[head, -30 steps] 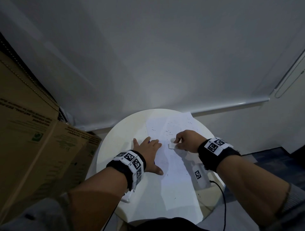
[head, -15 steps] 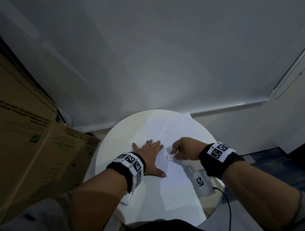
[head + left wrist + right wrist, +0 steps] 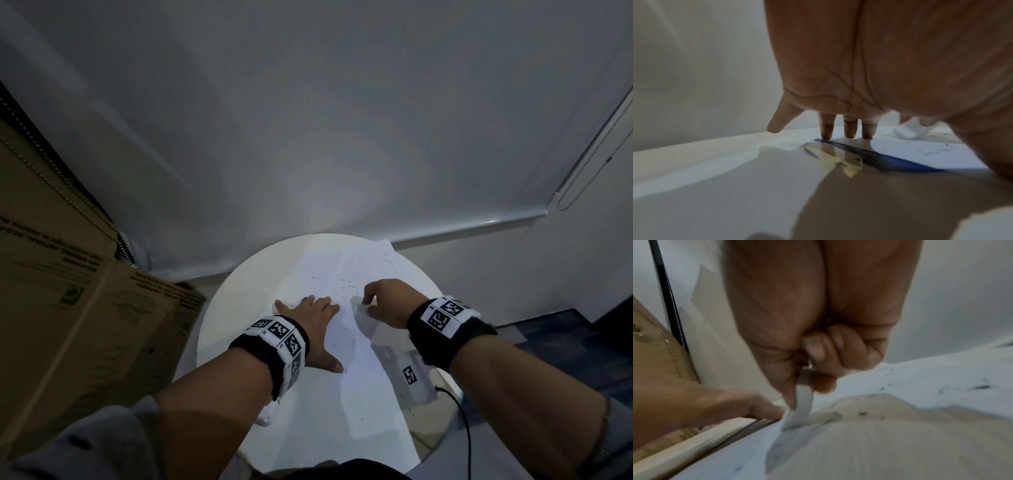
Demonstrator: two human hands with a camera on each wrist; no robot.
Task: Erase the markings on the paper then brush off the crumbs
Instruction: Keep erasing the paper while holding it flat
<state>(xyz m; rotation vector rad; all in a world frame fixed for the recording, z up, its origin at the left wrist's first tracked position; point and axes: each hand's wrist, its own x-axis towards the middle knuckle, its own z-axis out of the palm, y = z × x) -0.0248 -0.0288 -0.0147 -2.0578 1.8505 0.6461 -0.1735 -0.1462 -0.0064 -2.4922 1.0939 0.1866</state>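
A white paper sheet lies on the round white table, strewn with dark eraser crumbs. My left hand lies flat on the sheet's left edge, with straight fingers pressing down beside a blue strip. My right hand is just to its right and pinches a white eraser against the paper. The right wrist view shows thumb and fingers curled round the eraser, blurred by motion. The left wrist view catches the eraser beyond my fingers.
A large cardboard box stands close on the left. A small white device with a marker tag sits at the table's right edge, with a black cable running off it. A white roller blind hangs behind the table.
My right hand drew the eraser toward me over the paper, then pushed it back away. The left hand stayed pressed flat on the sheet.
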